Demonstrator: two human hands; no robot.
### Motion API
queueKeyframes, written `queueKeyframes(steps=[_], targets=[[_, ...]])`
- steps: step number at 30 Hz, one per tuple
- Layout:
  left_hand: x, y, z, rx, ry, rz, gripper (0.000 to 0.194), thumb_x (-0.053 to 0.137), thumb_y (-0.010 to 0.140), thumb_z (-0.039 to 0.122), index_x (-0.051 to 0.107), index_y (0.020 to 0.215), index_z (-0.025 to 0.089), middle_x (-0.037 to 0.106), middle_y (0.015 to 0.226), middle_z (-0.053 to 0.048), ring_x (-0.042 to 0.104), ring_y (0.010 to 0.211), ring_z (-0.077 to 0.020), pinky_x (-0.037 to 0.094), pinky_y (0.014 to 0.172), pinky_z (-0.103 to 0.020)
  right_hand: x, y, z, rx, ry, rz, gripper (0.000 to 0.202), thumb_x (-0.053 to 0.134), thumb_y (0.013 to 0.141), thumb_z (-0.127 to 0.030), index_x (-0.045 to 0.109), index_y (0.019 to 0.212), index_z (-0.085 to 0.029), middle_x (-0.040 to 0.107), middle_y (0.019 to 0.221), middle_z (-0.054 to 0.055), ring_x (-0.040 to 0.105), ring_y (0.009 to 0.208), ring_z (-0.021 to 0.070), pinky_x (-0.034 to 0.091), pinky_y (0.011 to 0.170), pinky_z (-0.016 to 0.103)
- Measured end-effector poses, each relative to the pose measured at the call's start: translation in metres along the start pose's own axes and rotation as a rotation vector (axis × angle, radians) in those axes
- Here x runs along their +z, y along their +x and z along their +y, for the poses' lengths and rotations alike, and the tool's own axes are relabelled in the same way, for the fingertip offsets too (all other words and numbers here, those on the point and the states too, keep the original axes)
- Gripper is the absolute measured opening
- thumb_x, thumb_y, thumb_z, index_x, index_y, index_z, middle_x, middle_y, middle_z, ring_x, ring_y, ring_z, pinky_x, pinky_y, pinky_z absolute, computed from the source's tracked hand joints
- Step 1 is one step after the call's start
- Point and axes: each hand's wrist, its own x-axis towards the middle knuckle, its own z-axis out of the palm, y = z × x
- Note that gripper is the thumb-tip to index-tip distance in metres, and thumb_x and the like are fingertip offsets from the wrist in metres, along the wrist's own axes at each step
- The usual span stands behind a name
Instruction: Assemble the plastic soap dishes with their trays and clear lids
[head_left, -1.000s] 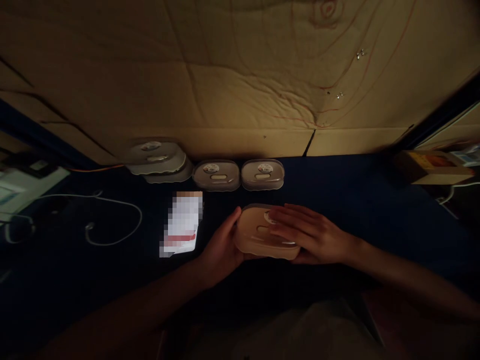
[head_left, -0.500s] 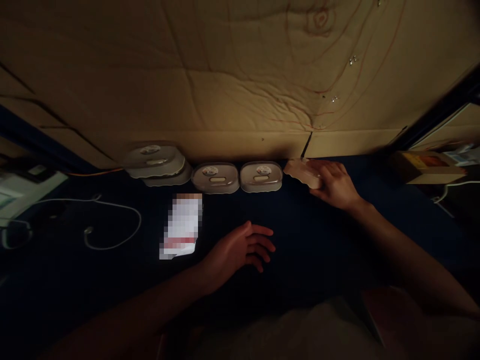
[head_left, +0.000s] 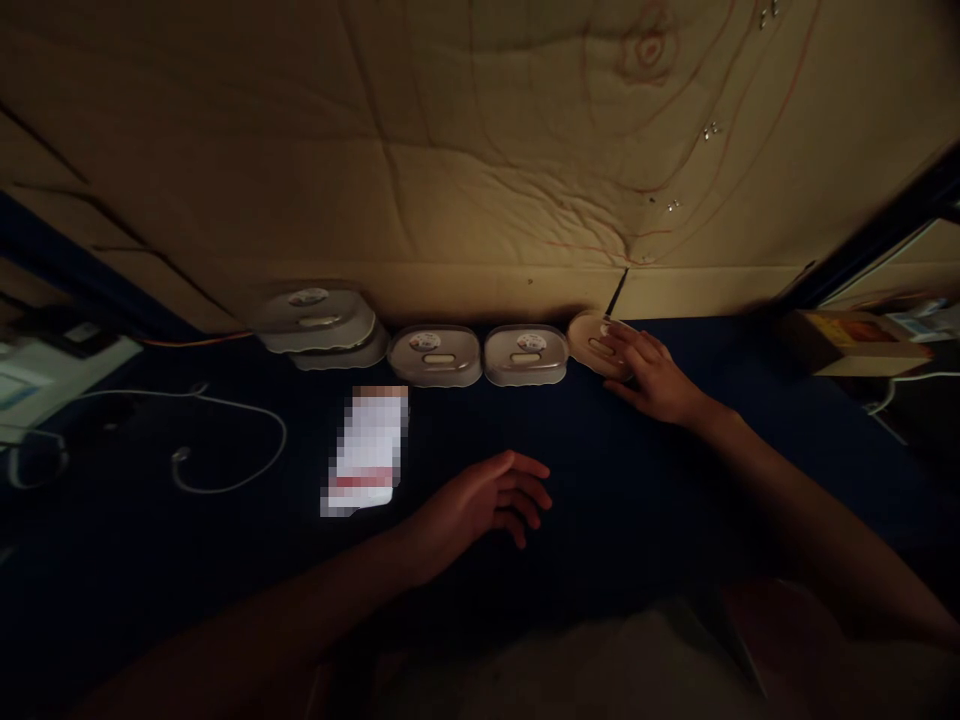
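My right hand [head_left: 651,378] rests on the rightmost lidded plastic container [head_left: 596,340], fingers stretched across its top and thumb apart at the near side. That rounded container stands at the right end of a row against the cardboard wall. To its left are two similar containers, the middle one [head_left: 526,354] and another [head_left: 435,356], each with a round label and a pale oval piece on top. Over the dark blue table my left hand [head_left: 491,495] hovers with loosely curved, separated fingers and nothing in them.
Two stacked containers [head_left: 322,325] stand at the row's left end. A bright blurred-out rectangle [head_left: 367,445] lies before the row. A white cable [head_left: 281,430] loops at left, near a white device [head_left: 67,375]. A cardboard box [head_left: 847,345] sits far right. Cardboard [head_left: 487,200] rises behind.
The rightmost container has gone from tilted in my right hand's grip to flat on the table. My right fingers have loosened and spread over it. My left hand stays nearly still.
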Motion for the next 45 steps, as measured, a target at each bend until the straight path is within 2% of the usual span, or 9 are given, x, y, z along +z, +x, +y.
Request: queueKeyframes(steps=[7, 13, 18, 22, 28, 35, 40, 42, 45], targets=[[-0.002, 0.003, 0.000, -0.011, -0.010, -0.016, 0.048, 0.059, 0.098, 0.057, 0.074, 0.114, 0.015, 0.072, 0.102, -0.012, 0.068, 0.086, -0.0234, 0.053, 0.071, -0.034, 0.004, 0.015, -0.019, 0.016, -0.047, 0.117, 0.072, 0.052, 0.105, -0.054, 0.025, 0.166, -0.028, 0.038, 0.170, 0.016, 0.034, 0.158, 0.0381, 0.023, 0.126, 0.066], [0.001, 0.003, 0.003, -0.001, 0.007, 0.024, 0.047, 0.060, 0.097, 0.058, 0.073, 0.112, 0.015, 0.072, 0.101, -0.012, 0.067, 0.086, -0.0229, 0.053, 0.071, -0.034, 0.012, 0.041, -0.051, -0.132, -0.032, -0.020, 0.070, 0.051, 0.107, -0.050, 0.023, 0.166, -0.026, 0.038, 0.170, 0.018, 0.030, 0.160, 0.0379, 0.019, 0.127, 0.070], [0.006, 0.004, 0.002, 0.085, 0.064, 0.198, 0.039, 0.062, 0.096, 0.053, 0.071, 0.101, 0.016, 0.070, 0.092, -0.010, 0.065, 0.079, -0.0206, 0.052, 0.067, -0.033, 0.007, 0.034, -0.075, -0.109, 0.010, 0.008, 0.051, 0.057, 0.104, -0.053, 0.049, 0.146, -0.025, 0.059, 0.146, 0.019, 0.049, 0.146, 0.0411, 0.031, 0.122, 0.071], [0.008, 0.004, 0.004, 0.192, 0.108, 0.406, 0.024, 0.063, 0.096, 0.040, 0.067, 0.101, 0.017, 0.068, 0.092, -0.007, 0.063, 0.080, -0.0196, 0.051, 0.064, -0.031, -0.004, 0.016, -0.090, -0.069, 0.100, 0.030, 0.050, 0.065, 0.099, -0.056, 0.057, 0.136, -0.024, 0.062, 0.131, 0.017, 0.060, 0.130, 0.0412, 0.049, 0.111, 0.065], [0.008, 0.006, 0.009, 0.313, 0.066, 0.617, 0.016, 0.068, 0.090, 0.030, 0.067, 0.102, 0.019, 0.064, 0.110, -0.007, 0.063, 0.096, -0.0212, 0.055, 0.073, -0.033, -0.001, 0.011, -0.108, 0.052, 0.192, 0.044, 0.077, 0.071, 0.093, -0.062, 0.041, 0.155, -0.026, 0.041, 0.161, 0.019, 0.048, 0.146, 0.0436, 0.052, 0.114, 0.062], [0.008, 0.006, 0.012, 0.268, -0.029, 0.566, 0.031, 0.068, 0.093, 0.023, 0.061, 0.122, 0.018, 0.068, 0.125, -0.012, 0.072, 0.109, -0.0270, 0.054, 0.102, -0.045, 0.017, 0.017, -0.103, 0.128, 0.369, 0.089, 0.060, 0.069, 0.096, -0.044, 0.044, 0.148, -0.027, 0.046, 0.157, 0.017, 0.051, 0.146, 0.0377, 0.054, 0.113, 0.059], [0.004, 0.007, 0.021, 0.096, -0.287, 0.474, 0.052, 0.048, 0.106, 0.041, 0.047, 0.145, 0.007, 0.073, 0.126, -0.026, 0.075, 0.113, -0.0350, 0.050, 0.110, -0.052, 0.014, 0.016, -0.101, 0.186, 0.618, 0.227, 0.047, 0.074, 0.092, -0.049, 0.055, 0.128, -0.026, 0.066, 0.130, 0.012, 0.066, 0.124, 0.0325, 0.056, 0.107, 0.054], [0.003, 0.008, 0.021, 0.046, -0.356, 0.419, 0.063, 0.040, 0.108, 0.053, 0.045, 0.150, 0.007, 0.074, 0.124, -0.027, 0.074, 0.115, -0.0365, 0.051, 0.108, -0.053, 0.009, 0.012, -0.106, 0.156, 0.747, 0.182, 0.048, 0.074, 0.093, -0.051, 0.055, 0.129, -0.027, 0.066, 0.128, 0.011, 0.067, 0.119, 0.0299, 0.058, 0.103, 0.050], [0.000, 0.007, 0.017, 0.046, -0.418, 0.310, 0.067, 0.037, 0.107, 0.062, 0.055, 0.147, 0.012, 0.075, 0.127, -0.022, 0.073, 0.116, -0.0343, 0.051, 0.107, -0.052, 0.002, 0.007, -0.116, -0.002, 0.825, 0.045, 0.057, 0.079, 0.090, -0.050, 0.054, 0.135, -0.029, 0.060, 0.140, 0.012, 0.061, 0.131, 0.0307, 0.054, 0.111, 0.051]])
